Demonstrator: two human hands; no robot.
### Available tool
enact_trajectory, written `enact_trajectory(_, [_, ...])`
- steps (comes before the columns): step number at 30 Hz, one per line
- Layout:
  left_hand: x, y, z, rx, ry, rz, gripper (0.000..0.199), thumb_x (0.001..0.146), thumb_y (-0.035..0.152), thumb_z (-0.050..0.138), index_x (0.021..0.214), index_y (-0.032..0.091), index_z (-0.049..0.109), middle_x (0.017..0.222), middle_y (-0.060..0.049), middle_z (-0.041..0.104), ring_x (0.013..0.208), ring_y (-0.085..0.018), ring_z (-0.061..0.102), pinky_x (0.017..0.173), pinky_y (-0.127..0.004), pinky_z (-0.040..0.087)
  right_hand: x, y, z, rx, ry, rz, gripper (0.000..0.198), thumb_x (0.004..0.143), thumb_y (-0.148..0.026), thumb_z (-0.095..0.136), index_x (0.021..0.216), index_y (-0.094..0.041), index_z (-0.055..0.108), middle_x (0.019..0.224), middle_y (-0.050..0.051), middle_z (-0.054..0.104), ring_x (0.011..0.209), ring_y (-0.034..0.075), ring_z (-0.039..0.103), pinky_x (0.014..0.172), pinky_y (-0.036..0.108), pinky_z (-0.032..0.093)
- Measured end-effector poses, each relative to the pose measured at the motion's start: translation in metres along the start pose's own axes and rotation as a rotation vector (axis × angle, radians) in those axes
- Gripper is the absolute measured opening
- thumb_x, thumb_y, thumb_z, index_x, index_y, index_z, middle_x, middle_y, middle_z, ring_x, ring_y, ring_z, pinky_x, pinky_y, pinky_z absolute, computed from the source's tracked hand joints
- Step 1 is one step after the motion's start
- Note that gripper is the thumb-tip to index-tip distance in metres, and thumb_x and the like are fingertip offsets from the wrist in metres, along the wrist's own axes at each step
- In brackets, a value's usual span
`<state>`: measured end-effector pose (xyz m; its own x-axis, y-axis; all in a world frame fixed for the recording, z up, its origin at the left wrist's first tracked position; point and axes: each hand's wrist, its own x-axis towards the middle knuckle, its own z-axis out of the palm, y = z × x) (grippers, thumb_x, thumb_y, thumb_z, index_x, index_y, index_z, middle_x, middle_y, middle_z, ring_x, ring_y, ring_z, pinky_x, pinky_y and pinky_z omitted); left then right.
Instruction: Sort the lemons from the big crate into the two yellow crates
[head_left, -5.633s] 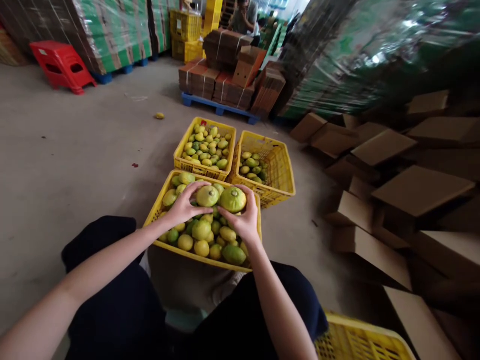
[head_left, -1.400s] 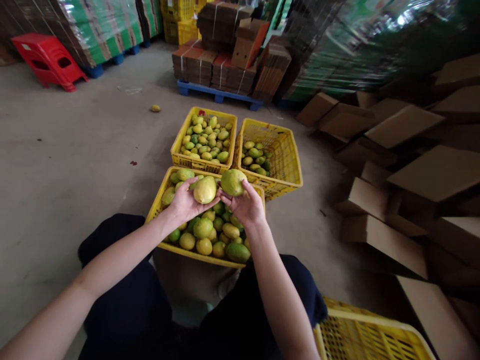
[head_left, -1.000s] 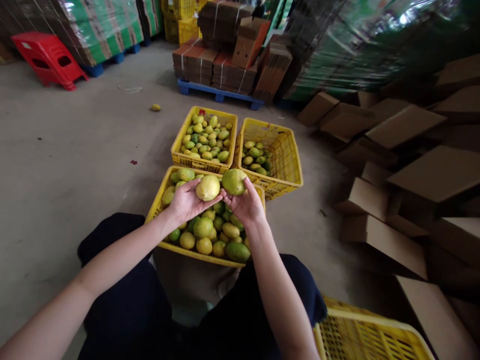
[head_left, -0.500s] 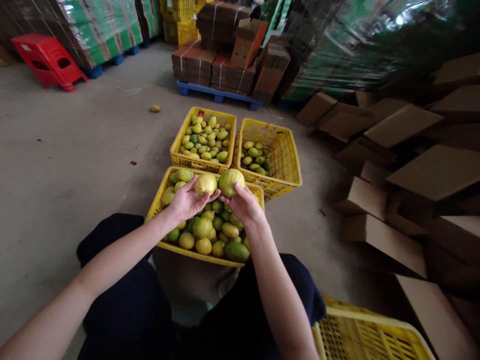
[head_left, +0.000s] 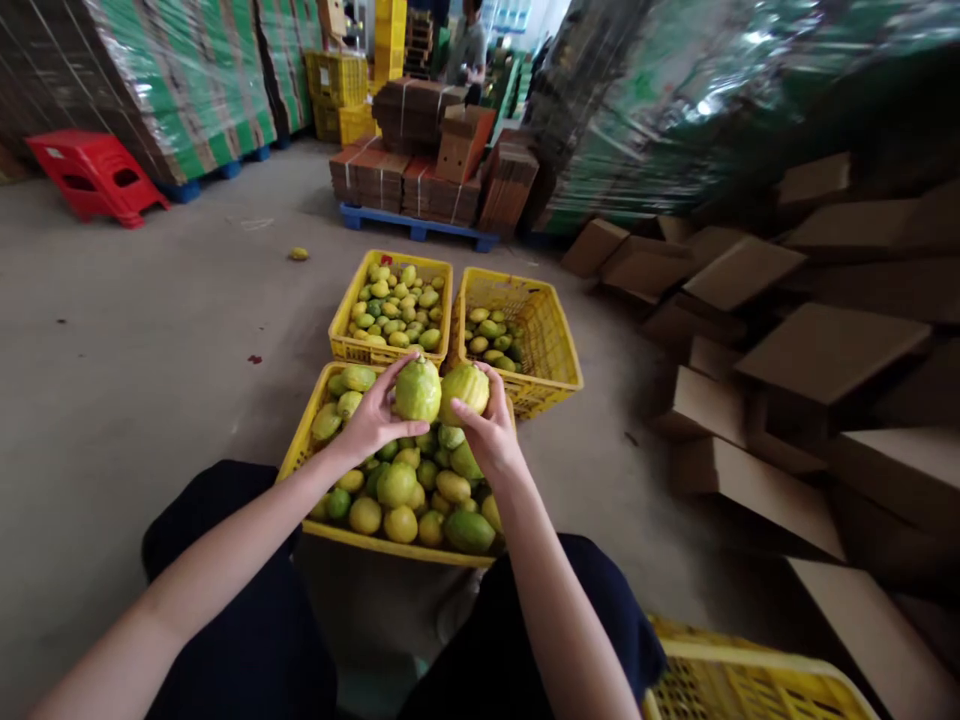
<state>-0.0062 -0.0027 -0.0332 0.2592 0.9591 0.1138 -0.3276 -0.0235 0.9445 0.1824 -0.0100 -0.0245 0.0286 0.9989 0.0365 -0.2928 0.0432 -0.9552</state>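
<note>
My left hand (head_left: pixel 381 415) grips a yellow-green lemon (head_left: pixel 418 390) with its stem end turned up. Beside it, a rounder, ridged lemon (head_left: pixel 464 392) is held in my right hand (head_left: pixel 487 420), the thumb across its front. Both fruits are close together, above the near yellow crate (head_left: pixel 375 543), which is filled with green and yellow lemons (head_left: pixel 396 484). Behind stand two more yellow crates: the left one (head_left: pixel 337 346) holds many lemons, and the right one (head_left: pixel 559 345) has several greener lemons (head_left: pixel 491 338) at its left end.
Another yellow crate (head_left: pixel 757 670) is by my right knee. Cardboard boxes (head_left: pixel 832 350) pile up on the right. A single lemon (head_left: pixel 298 254) lies on the floor near a red stool (head_left: pixel 101 175). Flattened cartons (head_left: pixel 435 190) sit on a blue pallet (head_left: pixel 420 225). A person (head_left: pixel 471 55) is far back.
Both lemons have been turned in my hands; the left one now shows its stem end. My view has tilted up, so the background shows more.
</note>
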Motion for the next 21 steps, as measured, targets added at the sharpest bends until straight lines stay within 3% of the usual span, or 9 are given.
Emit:
enact_trajectory(5, [0.007, -0.005, -0.006, -0.005, 0.004, 0.019, 0.110, 0.058, 0.024, 0.097, 0.157, 0.027, 0.049, 0.158, -0.013, 0.057, 0.143, -0.036, 0.057, 0.114, -0.046, 0.053, -0.013, -0.005, -0.013, -0.488, -0.007, -0.316, 0.068, 0.069, -0.031, 0.089, 0.128, -0.031, 0.057, 0.133, 0.006, 0.065, 0.125, 0.031, 0.062, 0.113, 0.049, 0.049])
enact_trajectory(9, [0.004, 0.001, -0.005, -0.180, -0.039, -0.043, 0.103, 0.061, 0.020, 0.086, 0.157, 0.028, 0.051, 0.155, -0.011, 0.060, 0.138, -0.036, 0.061, 0.108, -0.046, 0.057, -0.027, -0.007, -0.019, -0.587, 0.014, -0.395, 0.064, 0.073, -0.035, 0.087, 0.130, -0.029, 0.057, 0.128, 0.007, 0.069, 0.122, 0.031, 0.064, 0.109, 0.050, 0.052])
enact_trajectory(12, [-0.002, 0.003, 0.002, -0.263, -0.102, -0.150, 0.094, 0.066, 0.026, 0.081, 0.156, 0.026, 0.052, 0.145, -0.012, 0.067, 0.124, -0.037, 0.069, 0.087, -0.042, 0.064, -0.034, -0.005, -0.022, -0.611, 0.005, -0.393, 0.063, 0.073, -0.035, 0.088, 0.128, -0.029, 0.060, 0.127, 0.007, 0.071, 0.121, 0.032, 0.066, 0.108, 0.051, 0.052])
enact_trajectory(15, [-0.004, 0.000, 0.011, -0.196, -0.051, -0.181, 0.085, 0.065, 0.025, 0.088, 0.146, 0.023, 0.060, 0.132, -0.012, 0.073, 0.111, -0.034, 0.075, 0.070, -0.032, 0.062, -0.040, -0.006, -0.023, -0.602, 0.018, -0.375, 0.063, 0.070, -0.033, 0.091, 0.127, -0.029, 0.065, 0.130, 0.007, 0.072, 0.125, 0.033, 0.065, 0.112, 0.052, 0.049])
enact_trajectory(18, [-0.003, -0.003, 0.018, -0.150, -0.012, -0.208, 0.074, 0.063, 0.025, 0.091, 0.132, 0.019, 0.065, 0.117, -0.011, 0.076, 0.101, -0.032, 0.076, 0.064, -0.030, 0.059, -0.045, -0.012, -0.026, -0.465, 0.044, -0.278, 0.067, 0.062, -0.031, 0.096, 0.124, -0.029, 0.070, 0.129, 0.006, 0.073, 0.125, 0.033, 0.065, 0.112, 0.051, 0.050])
enact_trajectory(21, [-0.002, -0.003, 0.019, -0.167, 0.008, -0.218, 0.064, 0.063, 0.027, 0.090, 0.123, 0.019, 0.069, 0.104, -0.007, 0.076, 0.097, -0.029, 0.076, 0.067, -0.032, 0.061, -0.048, -0.023, -0.032, -0.198, 0.095, -0.088, 0.074, 0.057, -0.026, 0.099, 0.125, -0.030, 0.071, 0.120, 0.002, 0.076, 0.109, 0.029, 0.071, 0.097, 0.043, 0.058])
